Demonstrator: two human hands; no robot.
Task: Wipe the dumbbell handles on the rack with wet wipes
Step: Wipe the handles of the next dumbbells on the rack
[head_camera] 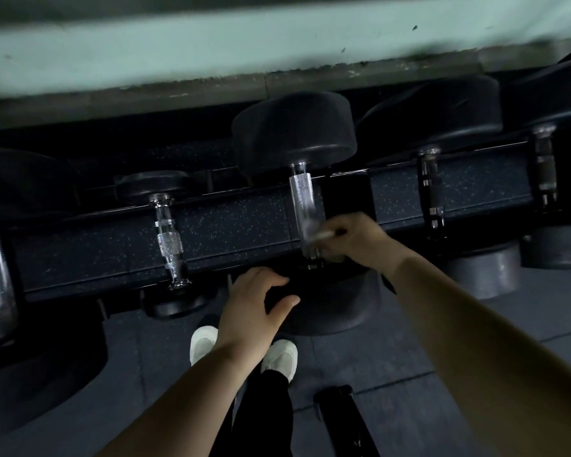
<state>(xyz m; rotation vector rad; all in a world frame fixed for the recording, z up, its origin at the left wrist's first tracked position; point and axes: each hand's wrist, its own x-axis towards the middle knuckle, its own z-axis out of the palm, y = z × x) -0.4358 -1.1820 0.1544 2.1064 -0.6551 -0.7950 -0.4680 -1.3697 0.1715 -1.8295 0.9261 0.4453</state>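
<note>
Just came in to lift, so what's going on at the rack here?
A person is cleaning dumbbells. The right hand pinches a wet wipe against the near end of the middle dumbbell's handle. The left hand grips that dumbbell's near head, fingers curled over its edge. The neighbouring handles sit untouched.

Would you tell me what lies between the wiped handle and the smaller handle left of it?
Only a dark speckled surface separates the wiped handle and the smaller handle, in the head view.
</note>
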